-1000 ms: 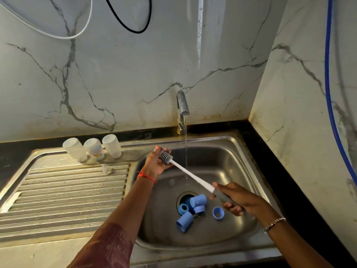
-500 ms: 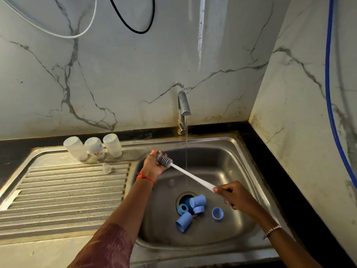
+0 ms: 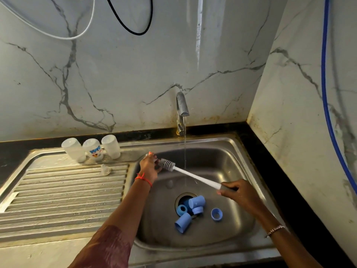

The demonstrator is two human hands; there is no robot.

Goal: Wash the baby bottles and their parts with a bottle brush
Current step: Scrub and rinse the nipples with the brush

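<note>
bottle brush [image 3: 193, 175] gripped by right hand [image 3: 238, 194], bristles at curled left hand [image 3: 149, 167], contents unclear

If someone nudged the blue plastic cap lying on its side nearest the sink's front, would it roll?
Probably: the blue cylindrical plastic cap lies on its curved side. Its open end shows it hollow, so likely light. Water runs into the steel sink, so it may be slippery.

Single head-worn wide-angle view. I see it looking forward and down from the front of the sink [image 3: 228, 163], facing the marble back wall [image 3: 135, 78] and the tap [image 3: 182, 105]. Near: basin fills lower centre, draining board [image 3: 63, 188] left, side wall [image 3: 301, 117] right, edges bowed.
</note>
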